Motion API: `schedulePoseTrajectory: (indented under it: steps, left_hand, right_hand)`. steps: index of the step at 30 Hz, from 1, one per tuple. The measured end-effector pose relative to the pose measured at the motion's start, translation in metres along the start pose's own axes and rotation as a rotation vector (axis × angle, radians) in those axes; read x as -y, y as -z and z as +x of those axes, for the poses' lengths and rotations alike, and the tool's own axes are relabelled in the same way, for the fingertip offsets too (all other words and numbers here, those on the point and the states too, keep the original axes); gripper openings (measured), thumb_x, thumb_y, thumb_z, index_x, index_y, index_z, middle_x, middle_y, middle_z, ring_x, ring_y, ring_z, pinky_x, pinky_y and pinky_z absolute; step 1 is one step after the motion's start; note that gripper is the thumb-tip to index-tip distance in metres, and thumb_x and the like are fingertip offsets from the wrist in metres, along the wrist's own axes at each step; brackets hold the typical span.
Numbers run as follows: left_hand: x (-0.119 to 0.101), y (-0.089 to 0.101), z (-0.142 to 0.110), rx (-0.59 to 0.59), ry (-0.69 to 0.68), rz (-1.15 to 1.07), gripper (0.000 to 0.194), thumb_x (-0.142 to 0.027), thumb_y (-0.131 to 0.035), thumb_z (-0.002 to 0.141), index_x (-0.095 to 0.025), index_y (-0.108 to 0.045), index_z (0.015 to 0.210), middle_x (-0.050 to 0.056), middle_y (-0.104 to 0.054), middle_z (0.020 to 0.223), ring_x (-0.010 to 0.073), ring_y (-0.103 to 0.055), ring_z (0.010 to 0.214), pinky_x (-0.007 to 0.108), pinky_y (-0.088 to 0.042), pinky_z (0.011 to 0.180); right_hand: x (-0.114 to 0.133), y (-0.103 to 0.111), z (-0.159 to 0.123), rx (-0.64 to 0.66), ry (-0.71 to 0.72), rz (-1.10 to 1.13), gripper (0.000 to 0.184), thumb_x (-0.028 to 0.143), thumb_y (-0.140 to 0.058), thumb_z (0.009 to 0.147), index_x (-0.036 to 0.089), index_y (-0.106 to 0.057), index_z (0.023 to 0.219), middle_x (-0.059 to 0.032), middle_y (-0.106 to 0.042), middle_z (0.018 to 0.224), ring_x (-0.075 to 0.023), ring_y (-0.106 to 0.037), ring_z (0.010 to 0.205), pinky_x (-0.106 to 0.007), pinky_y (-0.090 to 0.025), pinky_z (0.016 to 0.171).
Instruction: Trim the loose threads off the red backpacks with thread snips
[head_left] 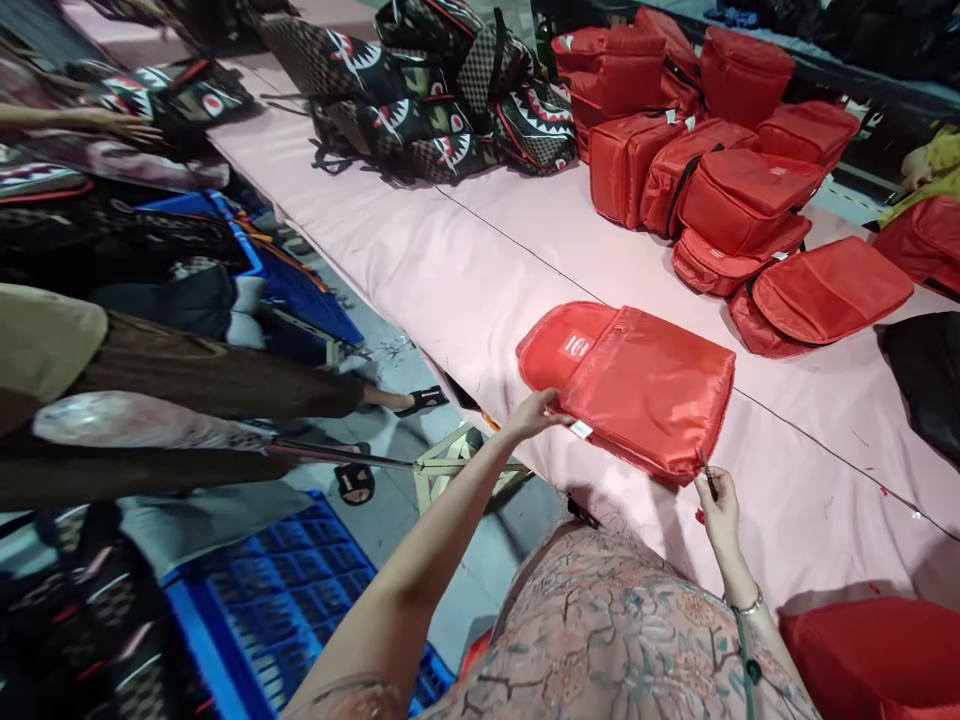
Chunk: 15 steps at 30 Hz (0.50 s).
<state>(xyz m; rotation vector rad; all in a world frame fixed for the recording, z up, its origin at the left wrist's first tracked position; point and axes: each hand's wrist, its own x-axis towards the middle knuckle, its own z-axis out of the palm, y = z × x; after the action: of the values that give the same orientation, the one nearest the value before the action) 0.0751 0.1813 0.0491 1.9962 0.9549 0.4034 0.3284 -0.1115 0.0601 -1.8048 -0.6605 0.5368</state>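
A red backpack (pixel 637 385) lies flat on the pink table cover (pixel 450 270), close to the near edge. My left hand (pixel 536 410) grips its near-left edge beside a small white tag, fingers closed on the fabric. My right hand (pixel 716 500) is at the bag's near-right corner, fingers pinched round a thin dark tool, perhaps small scissors, whose tip touches the corner.
Several red backpacks (pixel 720 180) are piled at the back right, shark-print backpacks (pixel 442 100) at the back. Another red bag (pixel 877 655) sits at the lower right, a black one (pixel 926 375) at the right edge. Blue crates (pixel 277 600) and another person's legs (pixel 225 375) fill the aisle on the left.
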Motion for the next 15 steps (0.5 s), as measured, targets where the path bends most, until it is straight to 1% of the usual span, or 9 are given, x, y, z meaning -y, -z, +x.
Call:
schedulePoseTrajectory:
  steps: [1, 3, 5, 7, 9, 11, 12, 13, 15]
  left_hand:
    - [0.000, -0.005, -0.007, 0.007, -0.028, 0.096, 0.040, -0.054, -0.067, 0.064, -0.018, -0.054, 0.076, 0.001, -0.056, 0.074, 0.0168, -0.051, 0.072, 0.026, -0.038, 0.063]
    - [-0.004, -0.019, -0.019, -0.020, -0.056, 0.242, 0.037, -0.054, -0.060, 0.073, -0.018, -0.050, 0.068, 0.002, -0.053, 0.068, 0.0163, -0.048, 0.069, 0.026, -0.035, 0.061]
    - [-0.010, -0.033, -0.023, -0.047, -0.053, 0.321, 0.035, -0.050, -0.052, 0.081, -0.018, -0.049, 0.067, 0.002, -0.052, 0.067, 0.0156, -0.047, 0.065, 0.026, -0.032, 0.058]
    - [-0.017, -0.045, -0.020, -0.055, -0.021, 0.384, 0.033, -0.047, -0.047, 0.085, -0.018, -0.051, 0.070, 0.003, -0.053, 0.069, 0.0155, -0.048, 0.062, 0.027, -0.031, 0.057]
    - [-0.024, -0.053, -0.011, -0.064, 0.057, 0.432, 0.033, -0.046, -0.044, 0.086, -0.017, -0.053, 0.073, 0.004, -0.055, 0.069, 0.0164, -0.050, 0.061, 0.027, -0.029, 0.056]
    - [-0.029, -0.056, -0.002, -0.071, 0.145, 0.441, 0.034, -0.046, -0.041, 0.088, -0.017, -0.055, 0.074, 0.005, -0.056, 0.066, 0.0172, -0.051, 0.059, 0.028, -0.028, 0.055]
    - [-0.030, -0.056, 0.001, -0.070, 0.167, 0.427, 0.036, -0.046, -0.040, 0.088, -0.017, -0.055, 0.074, 0.005, -0.056, 0.065, 0.0175, -0.051, 0.059, 0.028, -0.028, 0.054]
    - [-0.030, -0.055, 0.002, -0.064, 0.168, 0.400, 0.037, -0.046, -0.039, 0.088, -0.017, -0.056, 0.074, 0.005, -0.056, 0.065, 0.0176, -0.052, 0.060, 0.028, -0.029, 0.055]
    - [-0.028, -0.049, -0.002, -0.023, 0.104, 0.302, 0.038, -0.049, -0.040, 0.087, -0.016, -0.057, 0.077, 0.005, -0.059, 0.070, 0.0177, -0.054, 0.064, 0.027, -0.032, 0.057]
  right_hand:
    - [-0.004, 0.001, 0.002, -0.040, 0.008, -0.003, 0.043, 0.054, -0.064, 0.070, 0.018, -0.054, 0.092, 0.0034, -0.050, 0.069, -0.0100, -0.044, 0.057, -0.021, -0.040, 0.050]
    - [-0.012, 0.004, 0.007, -0.118, -0.008, -0.003, 0.043, 0.051, -0.069, 0.066, 0.018, -0.052, 0.087, 0.0040, -0.050, 0.070, -0.0096, -0.043, 0.058, -0.022, -0.040, 0.054]
    - [-0.018, 0.007, 0.012, -0.180, -0.031, 0.017, 0.041, 0.049, -0.069, 0.067, 0.018, -0.050, 0.085, 0.0044, -0.049, 0.070, -0.0090, -0.042, 0.059, -0.021, -0.038, 0.055]
    - [-0.021, 0.009, 0.015, -0.205, -0.057, 0.036, 0.039, 0.048, -0.068, 0.069, 0.018, -0.048, 0.083, 0.0050, -0.047, 0.069, -0.0084, -0.040, 0.057, -0.021, -0.036, 0.054]
    - [-0.022, 0.010, 0.019, -0.216, -0.073, 0.032, 0.037, 0.046, -0.068, 0.070, 0.018, -0.048, 0.083, 0.0061, -0.044, 0.066, -0.0080, -0.037, 0.055, -0.021, -0.033, 0.052]
    - [-0.023, 0.011, 0.021, -0.219, -0.057, 0.021, 0.036, 0.045, -0.068, 0.070, 0.018, -0.048, 0.082, 0.0063, -0.043, 0.066, -0.0083, -0.037, 0.056, -0.021, -0.033, 0.053]
    - [-0.023, 0.011, 0.023, -0.217, -0.040, 0.020, 0.036, 0.045, -0.068, 0.070, 0.018, -0.047, 0.083, 0.0057, -0.044, 0.068, -0.0087, -0.039, 0.058, -0.022, -0.034, 0.055]
    - [-0.023, 0.011, 0.024, -0.215, -0.021, 0.020, 0.036, 0.044, -0.068, 0.070, 0.018, -0.047, 0.083, 0.0049, -0.045, 0.070, -0.0093, -0.040, 0.060, -0.022, -0.036, 0.057]
    - [-0.022, 0.011, 0.025, -0.210, 0.004, 0.015, 0.036, 0.044, -0.067, 0.071, 0.018, -0.047, 0.083, 0.0041, -0.045, 0.072, -0.0098, -0.042, 0.063, -0.023, -0.037, 0.060]
